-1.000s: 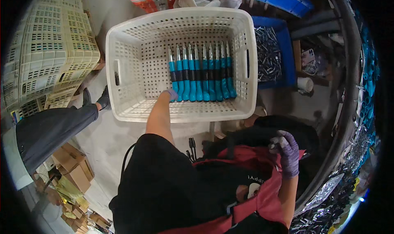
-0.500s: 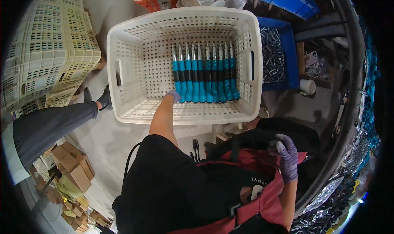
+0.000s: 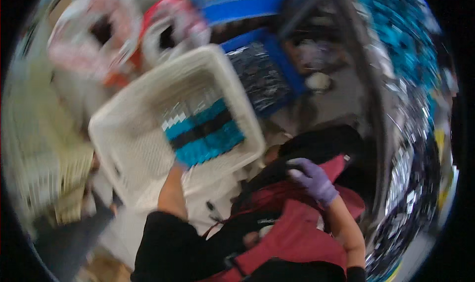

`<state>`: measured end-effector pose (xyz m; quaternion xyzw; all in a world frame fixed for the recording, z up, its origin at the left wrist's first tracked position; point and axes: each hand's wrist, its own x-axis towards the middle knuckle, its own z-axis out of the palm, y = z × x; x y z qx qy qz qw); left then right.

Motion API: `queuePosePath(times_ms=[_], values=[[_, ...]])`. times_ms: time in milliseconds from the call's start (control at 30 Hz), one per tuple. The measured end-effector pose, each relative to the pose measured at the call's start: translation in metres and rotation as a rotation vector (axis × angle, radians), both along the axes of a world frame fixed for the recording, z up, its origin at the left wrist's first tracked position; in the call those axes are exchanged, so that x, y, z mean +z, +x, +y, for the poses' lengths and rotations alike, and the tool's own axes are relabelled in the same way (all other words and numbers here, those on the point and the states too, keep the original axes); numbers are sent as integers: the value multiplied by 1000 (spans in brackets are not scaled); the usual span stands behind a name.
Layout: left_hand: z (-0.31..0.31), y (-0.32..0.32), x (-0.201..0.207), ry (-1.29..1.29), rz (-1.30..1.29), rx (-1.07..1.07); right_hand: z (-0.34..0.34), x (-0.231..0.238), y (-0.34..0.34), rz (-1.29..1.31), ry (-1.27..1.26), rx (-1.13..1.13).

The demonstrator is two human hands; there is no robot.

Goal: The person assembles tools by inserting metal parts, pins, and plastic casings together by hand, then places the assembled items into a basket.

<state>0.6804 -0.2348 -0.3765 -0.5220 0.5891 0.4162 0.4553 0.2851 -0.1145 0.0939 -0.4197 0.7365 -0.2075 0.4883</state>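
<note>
Several teal-and-black tube-like pieces with silver tips [image 3: 203, 131] lie side by side in a row in a white perforated plastic crate [image 3: 123, 175]. At their lower left end is my left hand [image 3: 182, 164], in a light purple glove, reaching over the crate's near rim. Motion smears its fingers, so I cannot see whether they grip a piece. My right hand [image 3: 312, 180], gloved in purple with pale fingertips, hovers in front of my red apron, away from the crate. Its fingers are a little bent and apart, with nothing visible in them.
A blue bin [image 3: 264, 69] of small metal parts stands right of the crate; another blue bin [image 3: 237, 2] is beyond. Plastic sacks [image 3: 101, 39] sit behind. Stacked cream crates [image 3: 54, 128] line the left. Teal and shiny metal parts [image 3: 401, 29] fill the right side past a dark edge.
The whole view has turned and shifted, so the crate now appears tilted and further left. My left hand stays by the row's lower left end. My right hand's fingers have straightened somewhat, pointing leftward.
</note>
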Motion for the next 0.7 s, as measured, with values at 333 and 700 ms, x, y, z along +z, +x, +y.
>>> queuePosePath(times_ms=[333, 700], values=[[-60, 18, 55, 47, -69, -609, 53, 10, -48, 41, -122, -86], [-56, -404, 464, -1355, 1195, 18, 173, 62, -161, 54, -333, -595]])
